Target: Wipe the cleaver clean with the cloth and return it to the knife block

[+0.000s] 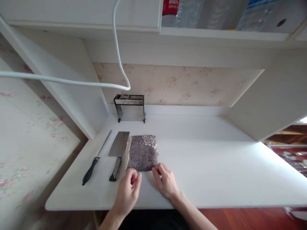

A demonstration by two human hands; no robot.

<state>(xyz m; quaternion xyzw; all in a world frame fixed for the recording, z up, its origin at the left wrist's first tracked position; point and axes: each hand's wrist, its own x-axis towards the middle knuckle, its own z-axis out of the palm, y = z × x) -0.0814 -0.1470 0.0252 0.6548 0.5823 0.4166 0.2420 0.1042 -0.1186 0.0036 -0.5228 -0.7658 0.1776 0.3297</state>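
Note:
A folded brown towel (143,154) with a cream floral corner lies on the white table in front of me. My left hand (127,190) is at its near left corner, fingers curled onto the edge. At the near right corner, my right hand (165,181) pinches the towel's edge between thumb and fingers. Just left of the towel lies a cleaver (119,143) with a dark handle, its blade pointing away from me. Further left rests a sharpening steel (102,147) with a black handle.
A black and metal knife rack (129,100) stands at the back left of the white table (203,159). A white cable (72,82) hangs across the upper left. Overhead, a shelf (223,34) holds plastic bottles (189,12). Side panels close in both ends.

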